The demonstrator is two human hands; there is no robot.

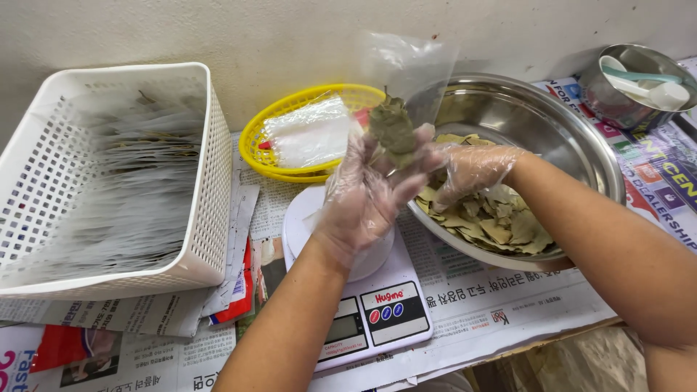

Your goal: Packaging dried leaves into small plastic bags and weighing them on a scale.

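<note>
Both gloved hands meet above the scale [363, 290], just by the steel bowl [566, 138]; the left hand [363, 192] grips a clear bag [406, 69] held upright, mouth up, while the right hand [472, 170] pinches dried leaves [392, 127] at its opening. The leaves look dull green, curled, brittle; more lie in the bowl; the white basket [210, 181] holds filled bags.

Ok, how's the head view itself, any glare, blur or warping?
Head view: even, soft light; bright sheen on the steel bowl; hands and leaves slightly soft; packets in the white basket smeared; wide-lens bending at the edges.
</note>
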